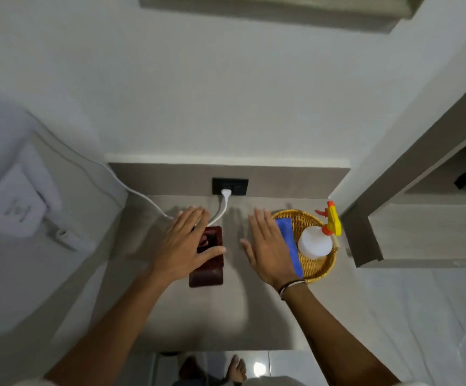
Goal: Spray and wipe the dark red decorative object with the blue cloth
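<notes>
The dark red decorative object (207,270) stands on the grey bedside surface (204,316), left of centre. My left hand (183,246) hovers flat over its top with fingers spread, covering part of it; I cannot tell whether it touches. My right hand (268,247) is open and flat beside a woven basket (319,270). In the basket lie the blue cloth (290,240), partly hidden by my right hand, and a white spray bottle (315,243) with a yellow and orange trigger head (332,221).
A black wall socket (229,186) with a white plug and cable (220,213) sits behind the red object. A bed with white linen (17,207) lies to the left. A grey shelf unit (393,218) stands at the right. My bare feet show on the tiled floor below.
</notes>
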Demonstrator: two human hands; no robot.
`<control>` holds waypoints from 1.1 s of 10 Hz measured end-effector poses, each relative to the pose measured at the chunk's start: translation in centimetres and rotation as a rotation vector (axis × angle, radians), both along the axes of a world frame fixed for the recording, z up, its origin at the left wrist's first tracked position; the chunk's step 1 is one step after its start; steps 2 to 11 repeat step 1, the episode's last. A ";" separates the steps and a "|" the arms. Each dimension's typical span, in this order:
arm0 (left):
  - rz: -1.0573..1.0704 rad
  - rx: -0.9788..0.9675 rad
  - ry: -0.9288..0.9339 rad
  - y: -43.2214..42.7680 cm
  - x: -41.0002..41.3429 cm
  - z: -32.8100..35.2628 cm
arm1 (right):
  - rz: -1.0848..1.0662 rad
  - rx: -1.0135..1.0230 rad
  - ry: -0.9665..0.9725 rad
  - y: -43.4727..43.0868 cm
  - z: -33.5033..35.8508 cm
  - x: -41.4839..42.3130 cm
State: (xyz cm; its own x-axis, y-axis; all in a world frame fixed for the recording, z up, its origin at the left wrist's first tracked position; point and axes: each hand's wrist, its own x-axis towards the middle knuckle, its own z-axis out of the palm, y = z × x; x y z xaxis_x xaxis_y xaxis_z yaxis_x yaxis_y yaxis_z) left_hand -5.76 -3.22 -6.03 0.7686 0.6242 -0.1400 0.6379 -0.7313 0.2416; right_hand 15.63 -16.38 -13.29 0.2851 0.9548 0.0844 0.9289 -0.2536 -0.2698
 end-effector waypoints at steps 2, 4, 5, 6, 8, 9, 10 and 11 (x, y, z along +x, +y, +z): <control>0.103 0.089 -0.092 1.3 0.5 1.5 | 0.046 -0.040 -0.050 2.5 4.0 -0.7; 0.103 0.089 -0.092 1.3 0.5 1.5 | 0.046 -0.040 -0.050 2.5 4.0 -0.7; 0.103 0.089 -0.092 1.3 0.5 1.5 | 0.046 -0.040 -0.050 2.5 4.0 -0.7; 0.103 0.089 -0.092 1.3 0.5 1.5 | 0.046 -0.040 -0.050 2.5 4.0 -0.7; 0.103 0.089 -0.092 1.3 0.5 1.5 | 0.046 -0.040 -0.050 2.5 4.0 -0.7; 0.103 0.089 -0.092 1.3 0.5 1.5 | 0.046 -0.040 -0.050 2.5 4.0 -0.7; 0.103 0.089 -0.092 1.3 0.5 1.5 | 0.046 -0.040 -0.050 2.5 4.0 -0.7; 0.103 0.089 -0.092 1.3 0.5 1.5 | 0.046 -0.040 -0.050 2.5 4.0 -0.7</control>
